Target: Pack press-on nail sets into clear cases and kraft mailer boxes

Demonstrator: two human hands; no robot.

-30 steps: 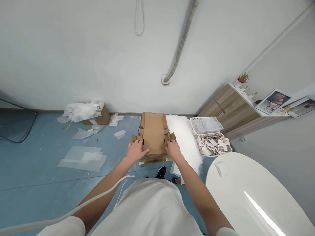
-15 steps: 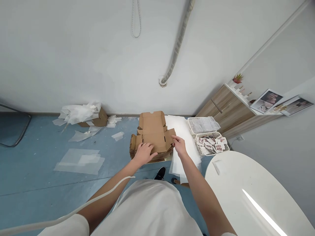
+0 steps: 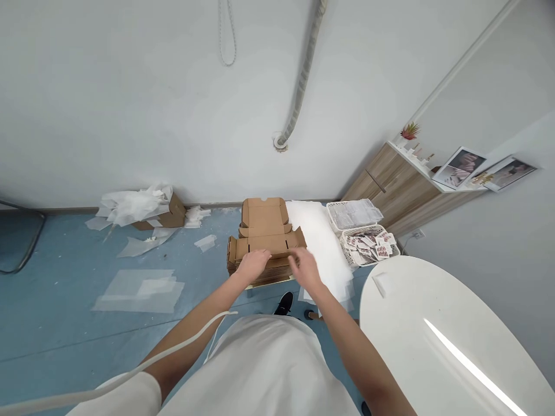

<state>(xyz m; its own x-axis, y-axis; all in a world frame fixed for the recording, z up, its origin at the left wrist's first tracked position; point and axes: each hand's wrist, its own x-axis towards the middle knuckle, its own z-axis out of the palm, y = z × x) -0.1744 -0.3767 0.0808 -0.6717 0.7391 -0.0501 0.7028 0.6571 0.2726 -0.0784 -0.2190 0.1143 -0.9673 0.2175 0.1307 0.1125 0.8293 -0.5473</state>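
Observation:
A flat, die-cut brown cardboard box lies unfolded on a stack of similar cardboard in the middle. Its front edge is raised under both hands. My left hand is closed on the left part of that front edge, with the fingertips over the cardboard. On the right part of the same edge is my right hand, its fingers bent and touching the cardboard near the right side flap, slightly blurred. White sheets lie directly to the right of the stack.
Two white baskets, one with clear packets and one with printed cards, stand right of the sheets. A round white table is at lower right, a wooden cabinet behind. A box with white wrapping stands at left.
The front edge of the top cardboard has come up. My right hand has moved from the right side flap inward to the front edge, and my left hand has shifted to that edge.

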